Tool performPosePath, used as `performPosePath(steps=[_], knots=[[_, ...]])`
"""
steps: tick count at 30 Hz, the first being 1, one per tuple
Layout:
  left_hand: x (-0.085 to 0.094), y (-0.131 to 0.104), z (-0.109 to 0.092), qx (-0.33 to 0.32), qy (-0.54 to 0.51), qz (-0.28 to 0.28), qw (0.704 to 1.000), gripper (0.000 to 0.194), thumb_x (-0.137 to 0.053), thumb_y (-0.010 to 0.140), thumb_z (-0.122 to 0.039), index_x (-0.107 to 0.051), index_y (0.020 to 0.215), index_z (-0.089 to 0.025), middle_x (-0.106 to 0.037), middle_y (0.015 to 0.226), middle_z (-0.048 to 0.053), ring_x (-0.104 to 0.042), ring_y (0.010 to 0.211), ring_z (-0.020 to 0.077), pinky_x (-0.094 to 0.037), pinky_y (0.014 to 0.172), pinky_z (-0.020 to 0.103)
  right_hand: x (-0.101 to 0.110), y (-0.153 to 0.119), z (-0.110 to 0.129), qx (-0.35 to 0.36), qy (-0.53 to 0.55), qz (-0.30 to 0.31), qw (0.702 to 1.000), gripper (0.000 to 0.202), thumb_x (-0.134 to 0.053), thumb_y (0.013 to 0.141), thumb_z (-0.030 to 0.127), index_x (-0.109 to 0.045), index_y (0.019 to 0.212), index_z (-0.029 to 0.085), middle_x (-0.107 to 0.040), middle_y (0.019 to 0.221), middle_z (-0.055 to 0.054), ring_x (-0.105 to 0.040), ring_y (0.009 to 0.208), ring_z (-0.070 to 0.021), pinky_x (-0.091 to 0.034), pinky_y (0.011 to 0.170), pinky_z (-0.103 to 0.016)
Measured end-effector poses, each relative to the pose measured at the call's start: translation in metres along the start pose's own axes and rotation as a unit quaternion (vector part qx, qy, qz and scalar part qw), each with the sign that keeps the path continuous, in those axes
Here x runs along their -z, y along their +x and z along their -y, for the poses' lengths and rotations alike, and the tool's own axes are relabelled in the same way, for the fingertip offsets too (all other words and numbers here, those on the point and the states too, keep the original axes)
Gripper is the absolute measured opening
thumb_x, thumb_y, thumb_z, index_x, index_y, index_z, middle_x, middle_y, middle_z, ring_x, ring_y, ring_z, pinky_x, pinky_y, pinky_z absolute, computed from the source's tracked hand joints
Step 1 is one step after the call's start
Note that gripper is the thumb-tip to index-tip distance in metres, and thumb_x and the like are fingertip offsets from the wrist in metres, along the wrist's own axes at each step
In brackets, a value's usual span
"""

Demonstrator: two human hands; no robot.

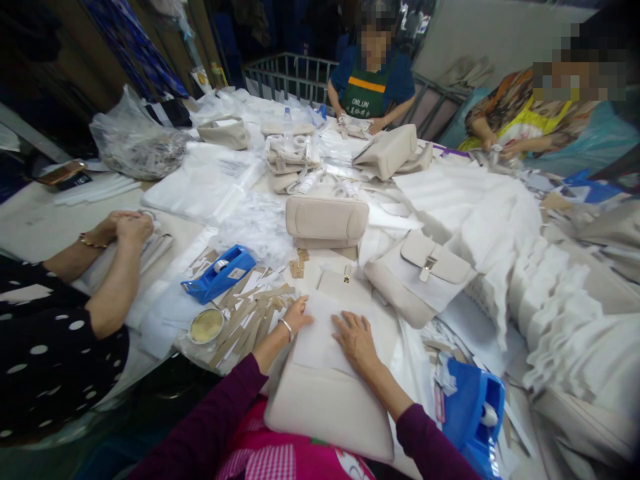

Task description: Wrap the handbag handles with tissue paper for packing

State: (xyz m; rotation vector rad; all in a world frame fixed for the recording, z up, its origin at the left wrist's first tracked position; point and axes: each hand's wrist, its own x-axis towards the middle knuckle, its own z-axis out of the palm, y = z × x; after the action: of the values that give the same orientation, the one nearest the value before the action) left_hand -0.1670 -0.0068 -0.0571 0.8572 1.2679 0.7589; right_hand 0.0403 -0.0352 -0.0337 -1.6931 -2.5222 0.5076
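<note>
A beige handbag point(327, 410) lies flat in front of me, its bottom end towards my body. Over its upper part is a thin white sheet point(320, 347), and a small metal clasp point(347, 274) shows beyond it. My left hand point(297, 318) rests at the sheet's left edge, thumb and fingers apart. My right hand point(356, 340) lies flat on the sheet's right side with its fingers spread. Close by on the right, another beige handbag point(423, 273) with a buckled flap lies tilted. A further beige bag point(327, 221) sits beyond the clasp.
A blue tape dispenser point(220, 273) stands left near card strips point(255, 313) and a round tin point(207, 325); a second blue dispenser point(473, 413) is at right. White sheets point(560, 313) pile up on the right. Co-workers' hands point(133, 228) work at left and across the table.
</note>
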Motion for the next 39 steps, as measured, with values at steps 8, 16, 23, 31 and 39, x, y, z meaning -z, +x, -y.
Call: performPosePath(steps=[8,16,23,31,39], knots=[[0.001,0.013,-0.005,-0.016,0.248,-0.059,0.967,0.076,-0.052,0.062,-0.002,-0.036,0.135,-0.015,-0.055,0.114,0.013,-0.053,0.098,0.0274,-0.045,0.088,0.041,-0.014,0.000,0.005,-0.014,-0.027,0.010,0.999,0.039,-0.045,0.090,0.037,-0.046,0.129,0.037,-0.047,0.135,-0.007,-0.038,0.124,-0.0289,-0.016,0.103,-0.058],[-0.046,-0.006,-0.037,-0.198,0.554,-0.045,0.808,0.050,-0.044,0.073,-0.001,-0.048,0.119,-0.018,-0.048,0.118,0.013,-0.040,0.109,0.0275,-0.036,0.090,0.042,-0.015,-0.003,0.009,-0.027,-0.031,-0.007,0.999,0.040,-0.048,0.089,0.037,-0.046,0.129,0.037,-0.047,0.135,-0.008,-0.037,0.124,-0.0310,-0.014,0.101,-0.061],[-0.057,-0.001,0.000,-0.176,0.621,0.000,0.764,0.017,-0.048,0.085,-0.021,-0.053,0.101,-0.017,-0.050,0.106,0.011,-0.043,0.099,0.0250,-0.038,0.082,0.038,-0.020,-0.001,0.004,-0.081,-0.027,-0.016,0.996,0.044,-0.050,0.088,0.032,-0.043,0.129,0.020,-0.051,0.127,-0.013,-0.041,0.116,-0.0290,-0.025,0.098,-0.049],[-0.048,0.000,-0.004,-0.171,0.646,-0.017,0.744,0.042,-0.055,0.079,-0.052,-0.051,0.102,-0.017,-0.051,0.106,0.011,-0.044,0.103,0.0276,-0.035,0.086,0.041,0.004,0.015,-0.026,-0.029,-0.061,0.036,0.997,0.030,-0.055,0.083,0.043,-0.056,0.100,0.018,-0.057,0.101,-0.010,-0.048,0.098,-0.0260,-0.031,0.085,-0.038],[-0.039,0.006,-0.012,-0.153,0.639,0.019,0.754,0.054,-0.055,0.073,-0.064,-0.050,0.102,-0.019,-0.051,0.111,0.010,-0.046,0.105,0.0280,-0.038,0.085,0.039,0.006,0.024,-0.053,-0.010,-0.058,0.071,0.996,0.051,-0.049,0.078,0.064,-0.055,0.095,0.017,-0.057,0.097,-0.011,-0.050,0.094,-0.0266,-0.032,0.082,-0.036]])
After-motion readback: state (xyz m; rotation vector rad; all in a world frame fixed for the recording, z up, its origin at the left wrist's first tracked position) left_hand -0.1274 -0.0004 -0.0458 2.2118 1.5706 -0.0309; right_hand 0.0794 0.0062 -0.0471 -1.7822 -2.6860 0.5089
